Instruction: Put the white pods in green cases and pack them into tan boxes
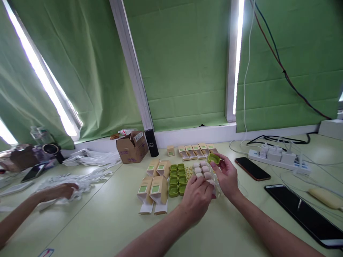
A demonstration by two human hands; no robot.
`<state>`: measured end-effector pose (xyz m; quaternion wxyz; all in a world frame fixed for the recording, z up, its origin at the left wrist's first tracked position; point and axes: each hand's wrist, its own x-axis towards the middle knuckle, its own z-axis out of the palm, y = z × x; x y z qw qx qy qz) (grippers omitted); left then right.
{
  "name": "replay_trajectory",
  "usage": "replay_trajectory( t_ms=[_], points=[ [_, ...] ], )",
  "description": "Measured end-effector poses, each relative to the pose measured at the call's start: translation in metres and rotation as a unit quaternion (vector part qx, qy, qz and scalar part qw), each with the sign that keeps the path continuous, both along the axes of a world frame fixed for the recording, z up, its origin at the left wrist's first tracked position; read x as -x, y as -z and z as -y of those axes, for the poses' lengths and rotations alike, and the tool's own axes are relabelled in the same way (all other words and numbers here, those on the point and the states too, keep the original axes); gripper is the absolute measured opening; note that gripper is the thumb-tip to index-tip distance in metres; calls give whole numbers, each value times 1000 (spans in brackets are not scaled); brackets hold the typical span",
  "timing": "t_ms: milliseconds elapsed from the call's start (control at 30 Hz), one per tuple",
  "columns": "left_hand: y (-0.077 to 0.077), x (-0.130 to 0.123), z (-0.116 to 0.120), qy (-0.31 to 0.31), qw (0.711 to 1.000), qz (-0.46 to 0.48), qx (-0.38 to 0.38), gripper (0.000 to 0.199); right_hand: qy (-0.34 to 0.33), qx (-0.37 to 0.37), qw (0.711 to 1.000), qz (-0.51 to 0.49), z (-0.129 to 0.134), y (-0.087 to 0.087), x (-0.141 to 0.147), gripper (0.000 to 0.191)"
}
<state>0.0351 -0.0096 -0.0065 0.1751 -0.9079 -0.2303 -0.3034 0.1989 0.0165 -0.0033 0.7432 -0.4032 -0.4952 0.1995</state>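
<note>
- On the far left, a co-worker's hand [60, 192] is over a pile of white strips [92, 178], well apart from the person's own hands;
- a cardboard box [134, 148] sits near the wall, with a black cylinder [151, 143] just beside it;
- tan cartons [159, 185] stand in front; they look like thin card, light and easily creased, best held by their folded edges;
- green cups [174, 190] stand in two columns just beside the cartons; they are probably light, stiff and smooth, perhaps slippery;
- the left hand [198, 196] reaches over the near end of the pale rounded pieces [198, 170], fingers bent downward; its grasp is hidden, so I cannot tell whether it has hold of one; the pieces look light and perhaps soft, suited to a gentle pinch at the sides;
- the right hand [226, 175] holds a single green cup [213, 158] raised beyond those pieces, thumb and fingers closed to its width; its side walls seem the surest hold;
- a phone [252, 168] lies to the right of that hand.
</note>
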Motion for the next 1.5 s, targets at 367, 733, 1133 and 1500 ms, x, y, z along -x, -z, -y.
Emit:
replay_trajectory(
  t_ms=[367,733,1133,1500],
  points=[
    [18,-14,-3,-10,999,-24,-39,16,-27,19,999,-8,5,0,6,51],
    [4,-3,1,-22,997,56,56,26,-28,20,999,8,3,3,6,50],
    [-33,51,-31,-23,970,238,41,28,-126,18,992,9,9,9,23,53],
    [-23,55,-19,3,974,225,-40,30,-188,-4,981,40,27,8,41,37]
  ],
)
